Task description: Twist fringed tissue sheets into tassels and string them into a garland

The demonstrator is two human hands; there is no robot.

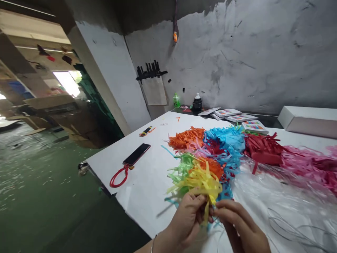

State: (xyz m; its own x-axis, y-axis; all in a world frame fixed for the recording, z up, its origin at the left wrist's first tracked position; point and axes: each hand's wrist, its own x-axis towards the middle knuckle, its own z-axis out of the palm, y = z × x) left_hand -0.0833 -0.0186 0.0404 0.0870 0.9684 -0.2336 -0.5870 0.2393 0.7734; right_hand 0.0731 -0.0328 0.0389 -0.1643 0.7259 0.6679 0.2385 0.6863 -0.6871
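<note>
My left hand (pixel 185 218) is closed around the gathered end of a yellow paper tassel (pixel 204 177), whose strips fan out away from me. Close on its right, my right hand (pixel 240 219) has its thumb and fingers bent together at the tassel's lower end. Whether a thin string lies between those fingertips is too small to tell. Just beyond lie a light green tassel (pixel 184 168), orange tassels (pixel 186 138) and blue tassels (pixel 229 138). Dark red tassels (pixel 263 147) and pink ones (pixel 300 163) spread to the right.
Clear plastic bags (pixel 260 189) and loose thin wire or cord (pixel 292 226) lie at right. On the white table (pixel 155 168) are a phone (pixel 137 154) with a red strap and a utility knife (pixel 146 131). Printed cards (pixel 226 112), bottles and a white box (pixel 310 121) stand along the wall.
</note>
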